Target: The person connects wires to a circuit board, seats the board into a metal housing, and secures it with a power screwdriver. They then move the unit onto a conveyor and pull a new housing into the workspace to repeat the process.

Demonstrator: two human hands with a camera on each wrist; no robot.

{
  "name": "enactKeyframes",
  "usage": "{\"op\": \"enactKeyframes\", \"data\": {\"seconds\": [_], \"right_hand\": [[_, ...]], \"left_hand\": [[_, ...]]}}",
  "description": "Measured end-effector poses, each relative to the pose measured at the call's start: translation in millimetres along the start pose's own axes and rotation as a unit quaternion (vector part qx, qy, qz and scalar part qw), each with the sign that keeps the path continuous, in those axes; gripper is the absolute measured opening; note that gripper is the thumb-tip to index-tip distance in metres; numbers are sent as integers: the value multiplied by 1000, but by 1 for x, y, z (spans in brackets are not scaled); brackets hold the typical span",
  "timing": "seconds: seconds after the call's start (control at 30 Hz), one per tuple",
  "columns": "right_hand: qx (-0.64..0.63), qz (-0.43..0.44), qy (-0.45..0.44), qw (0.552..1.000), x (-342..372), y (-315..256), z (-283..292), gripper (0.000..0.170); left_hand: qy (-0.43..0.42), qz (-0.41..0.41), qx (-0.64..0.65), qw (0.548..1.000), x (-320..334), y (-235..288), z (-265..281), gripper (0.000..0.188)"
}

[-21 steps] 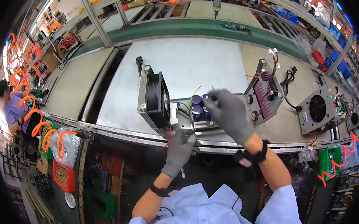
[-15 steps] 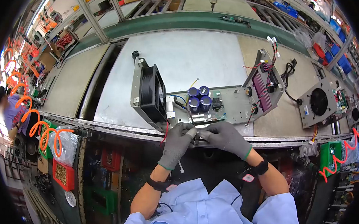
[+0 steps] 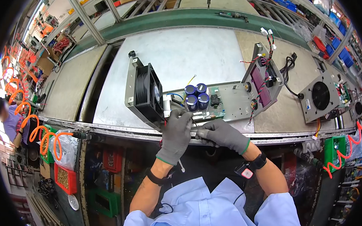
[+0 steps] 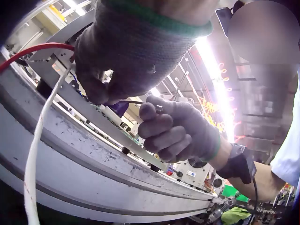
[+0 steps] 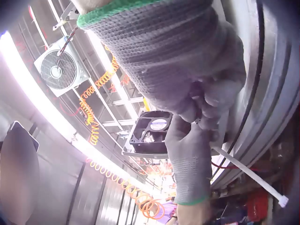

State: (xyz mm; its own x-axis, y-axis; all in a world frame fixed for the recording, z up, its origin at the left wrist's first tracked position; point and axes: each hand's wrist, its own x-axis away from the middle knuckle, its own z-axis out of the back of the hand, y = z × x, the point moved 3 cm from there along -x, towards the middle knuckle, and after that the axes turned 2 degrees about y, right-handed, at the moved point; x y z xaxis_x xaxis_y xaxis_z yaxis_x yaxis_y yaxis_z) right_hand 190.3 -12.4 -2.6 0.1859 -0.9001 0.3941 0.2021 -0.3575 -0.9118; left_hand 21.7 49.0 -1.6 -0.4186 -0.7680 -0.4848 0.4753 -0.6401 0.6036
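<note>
Both hands wear grey knit gloves and are close together at the near edge of a metal chassis (image 3: 230,105). A thin dark wire (image 4: 133,101) spans the short gap between their fingertips. My left hand (image 3: 176,131) pinches it beside the black fan (image 3: 147,93). My right hand (image 3: 222,135) pinches its other end, where a small shiny bit shows by the thumb. Just behind the fingers, blue capacitors (image 3: 197,96) stand on a green circuit board (image 3: 218,109). A white sleeved cable (image 4: 40,131) hangs below my left hand, with a white plug (image 5: 282,201) on its end.
A second fan unit (image 3: 321,100) stands at the right with a black power cord (image 3: 289,69). Red bin (image 3: 65,178) and green bin (image 3: 334,147) hang below the bench edge with coiled orange hoses nearby. Another person (image 3: 11,118) is at far left.
My right hand has come down from over the capacitors to the chassis's near edge, meeting my left hand. The left hand has shifted slightly toward the board. The head view has moved a little.
</note>
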Motion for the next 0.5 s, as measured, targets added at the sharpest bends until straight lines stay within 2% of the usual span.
{"op": "enactKeyframes", "data": {"seconds": [0.13,0.2,0.23,0.33,0.43,0.5], "right_hand": [[-58,32,48,997,-8,2,0,38],[-9,56,86,995,-16,-3,0,34],[16,67,104,992,-19,-6,0,32],[133,115,115,978,-19,-15,-8,29],[200,136,141,960,-16,-28,-17,30],[176,123,132,968,-13,-30,-19,29]], "left_hand": [[24,39,48,998,8,-10,-8,19],[40,73,43,996,20,-13,-11,20],[23,98,71,992,24,-13,-10,23],[39,213,119,969,27,-13,-12,27],[80,201,120,969,14,-17,-15,37],[42,273,178,945,5,-12,-16,42]]}}
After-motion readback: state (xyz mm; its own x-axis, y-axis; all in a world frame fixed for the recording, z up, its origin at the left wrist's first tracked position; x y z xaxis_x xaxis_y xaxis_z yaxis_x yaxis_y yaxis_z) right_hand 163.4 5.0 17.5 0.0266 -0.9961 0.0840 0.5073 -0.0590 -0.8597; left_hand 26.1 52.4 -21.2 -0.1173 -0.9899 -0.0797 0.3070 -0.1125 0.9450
